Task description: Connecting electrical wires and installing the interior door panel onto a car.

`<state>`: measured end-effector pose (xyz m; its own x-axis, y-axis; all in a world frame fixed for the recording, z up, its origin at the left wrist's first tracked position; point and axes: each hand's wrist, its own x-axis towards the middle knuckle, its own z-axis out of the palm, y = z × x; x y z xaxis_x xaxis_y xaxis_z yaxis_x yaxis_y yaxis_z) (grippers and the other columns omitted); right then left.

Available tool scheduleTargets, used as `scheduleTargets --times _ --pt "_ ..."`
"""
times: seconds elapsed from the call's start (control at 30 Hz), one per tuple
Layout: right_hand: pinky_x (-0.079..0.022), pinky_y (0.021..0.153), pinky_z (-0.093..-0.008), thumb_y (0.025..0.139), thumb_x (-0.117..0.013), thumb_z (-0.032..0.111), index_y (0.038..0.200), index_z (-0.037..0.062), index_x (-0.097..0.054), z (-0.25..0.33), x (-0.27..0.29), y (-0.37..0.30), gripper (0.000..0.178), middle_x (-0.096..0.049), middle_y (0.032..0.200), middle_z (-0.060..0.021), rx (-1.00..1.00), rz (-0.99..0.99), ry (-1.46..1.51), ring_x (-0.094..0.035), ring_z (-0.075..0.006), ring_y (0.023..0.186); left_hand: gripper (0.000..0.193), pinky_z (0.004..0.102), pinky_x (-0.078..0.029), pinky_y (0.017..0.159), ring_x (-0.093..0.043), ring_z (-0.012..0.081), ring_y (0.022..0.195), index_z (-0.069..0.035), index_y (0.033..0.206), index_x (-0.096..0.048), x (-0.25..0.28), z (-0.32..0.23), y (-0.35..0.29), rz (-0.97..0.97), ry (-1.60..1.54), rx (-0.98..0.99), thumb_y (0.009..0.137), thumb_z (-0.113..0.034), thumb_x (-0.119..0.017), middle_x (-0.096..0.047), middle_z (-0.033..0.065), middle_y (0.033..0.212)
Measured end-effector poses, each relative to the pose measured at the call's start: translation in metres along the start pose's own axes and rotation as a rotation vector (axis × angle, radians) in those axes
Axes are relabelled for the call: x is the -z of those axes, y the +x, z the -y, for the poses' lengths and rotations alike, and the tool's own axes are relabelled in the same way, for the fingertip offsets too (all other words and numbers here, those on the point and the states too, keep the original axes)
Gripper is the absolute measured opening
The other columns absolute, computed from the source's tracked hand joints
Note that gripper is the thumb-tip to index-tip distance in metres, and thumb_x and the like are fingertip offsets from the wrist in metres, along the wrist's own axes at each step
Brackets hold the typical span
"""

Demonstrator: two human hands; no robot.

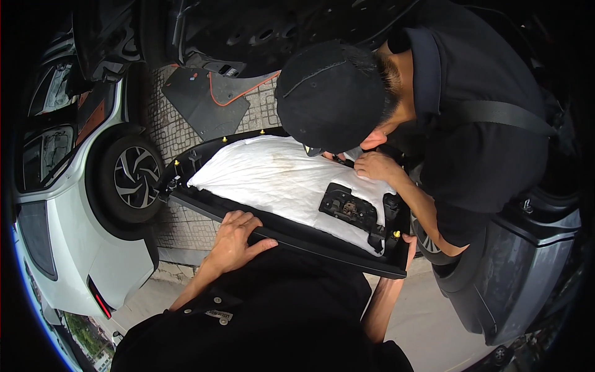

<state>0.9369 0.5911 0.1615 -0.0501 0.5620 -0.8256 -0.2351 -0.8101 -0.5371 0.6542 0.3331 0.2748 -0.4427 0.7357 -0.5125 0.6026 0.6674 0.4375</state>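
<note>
A black car trim panel [288, 245] lies with its inner side up in front of me, yellow clips [396, 234] along its rim. White padding [260, 173] covers most of it, with a cut-out around a black mechanism [348, 208] on the right. My left hand [234, 243] grips the near edge, fingers curled over the rim and thumb along the near side. At the right end my right hand [409, 249] holds the corner; most of its fingers are hidden behind the panel. A co-worker's hand [376, 168] works at the padding's far right edge.
A co-worker in a black cap [331, 93] leans over the panel from the far right. At left stands a white car with its rear wheel [131, 173]; a dark grey car [527, 260] is at right. A dark mat [204, 102] lies on the paving beyond the panel.
</note>
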Motion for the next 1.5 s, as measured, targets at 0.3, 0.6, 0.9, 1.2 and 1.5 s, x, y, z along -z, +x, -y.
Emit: scheduleTargets --times 0.3,0.6,0.9,1.2,1.5 --pt "-0.054 0.085 -0.0304 0.081 -0.058 0.021 0.114 -0.0021 -0.067 -0.007 0.011 -0.002 0.040 -0.069 0.106 -0.0107 0.037 -0.022 -0.012 -0.068 -0.0208 0.094 0.066 0.0443 -0.045 0.103 -0.062 0.0357 0.109 0.004 0.103 -0.074 0.002 0.005 0.008 -0.063 0.062 -0.122 0.087 -0.059 -0.075 -0.070 0.0183 0.104" --pt "-0.054 0.089 -0.0313 0.083 -0.056 0.020 0.121 -0.0028 -0.064 -0.006 0.003 -0.003 0.046 -0.069 0.113 -0.0105 0.079 0.009 0.012 -0.069 -0.0214 0.099 0.064 0.0447 -0.044 0.102 -0.062 0.0334 0.106 0.003 0.102 -0.073 0.000 0.004 0.009 -0.016 0.028 -0.112 0.087 -0.059 -0.076 -0.070 0.0186 0.102" --pt "-0.056 0.092 -0.0318 0.085 -0.059 0.019 0.121 -0.0010 -0.064 -0.005 -0.001 -0.001 0.042 -0.068 0.115 -0.0091 0.028 -0.023 0.035 -0.069 -0.0212 0.101 0.058 0.0437 -0.046 0.097 -0.062 0.0317 0.096 0.000 0.096 -0.072 -0.005 0.003 0.005 -0.044 0.002 -0.104 0.084 -0.056 -0.080 -0.068 0.0144 0.094" --pt "-0.053 0.097 -0.0301 0.088 -0.061 0.024 0.122 0.0000 -0.062 -0.014 0.039 0.027 0.042 -0.067 0.118 -0.0139 0.031 -0.092 -0.212 -0.067 -0.0218 0.108 0.055 0.0439 -0.046 0.097 -0.062 0.0314 0.098 -0.001 0.095 -0.072 -0.004 0.005 0.007 -0.068 -0.005 -0.126 0.081 -0.052 -0.084 -0.068 0.0132 0.094" --pt "-0.044 0.108 -0.0326 0.096 -0.053 0.024 0.124 0.0022 -0.063 -0.078 0.003 0.120 0.036 -0.064 0.123 -0.0116 -0.534 0.485 0.280 -0.062 -0.0200 0.116 0.056 0.0442 -0.046 0.097 -0.061 0.0303 0.096 0.000 0.094 -0.073 -0.006 0.008 0.006 -0.027 -0.020 -0.129 0.083 -0.055 -0.082 -0.066 0.0120 0.092"
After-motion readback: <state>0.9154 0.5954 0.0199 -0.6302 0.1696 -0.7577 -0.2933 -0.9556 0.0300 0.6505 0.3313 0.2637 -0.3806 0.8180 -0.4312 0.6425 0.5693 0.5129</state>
